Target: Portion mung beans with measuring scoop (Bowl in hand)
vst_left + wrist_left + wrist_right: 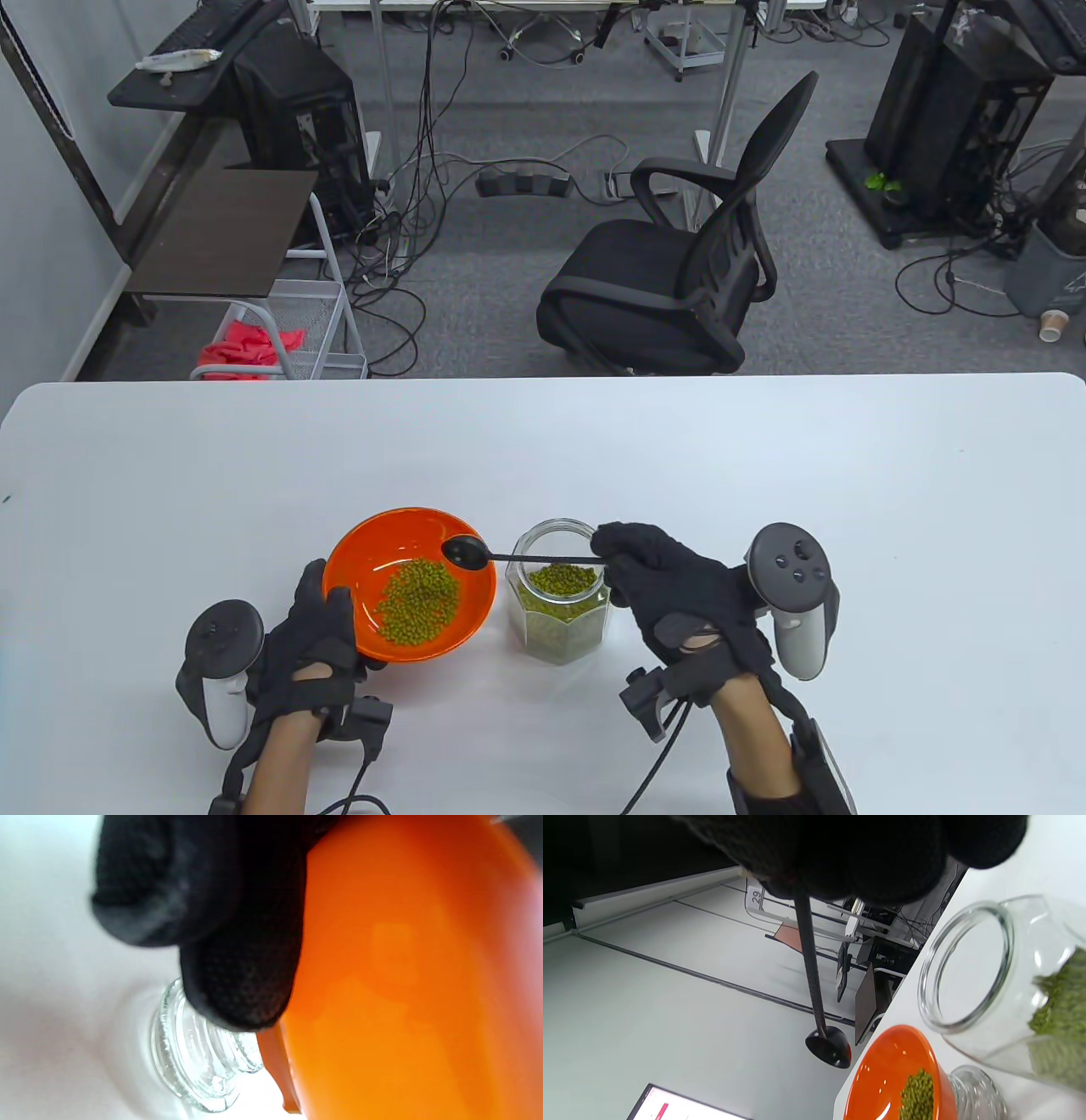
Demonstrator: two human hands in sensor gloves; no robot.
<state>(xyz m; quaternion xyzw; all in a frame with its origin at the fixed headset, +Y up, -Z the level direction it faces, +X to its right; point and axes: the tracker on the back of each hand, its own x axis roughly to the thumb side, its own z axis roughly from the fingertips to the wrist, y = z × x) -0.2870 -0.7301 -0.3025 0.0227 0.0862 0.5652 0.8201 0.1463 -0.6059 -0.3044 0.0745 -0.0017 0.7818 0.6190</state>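
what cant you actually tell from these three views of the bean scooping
- Left hand fingers under the orange bowl: the bowl hides them in the table view; the left wrist view is too close and blurred.
- Black measuring scoop cup: too dark to show any mung beans inside; the right wrist view shows only its back.
- Right hand grip on the scoop handle: a dark blur in the right wrist view.
- Clear glass jar: cut off by the right wrist view's edge.

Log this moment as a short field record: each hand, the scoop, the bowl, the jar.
left hand: grips the near-left rim of the round orange bowl
bowl contents: a pile of green mung beans
right hand: holds the handle end of the black long-handled measuring scoop
scoop: head over the bowl's far-right rim, looks empty
clear faceted glass jar: right of the bowl, no lid on it, partly full of beans
surface: white table
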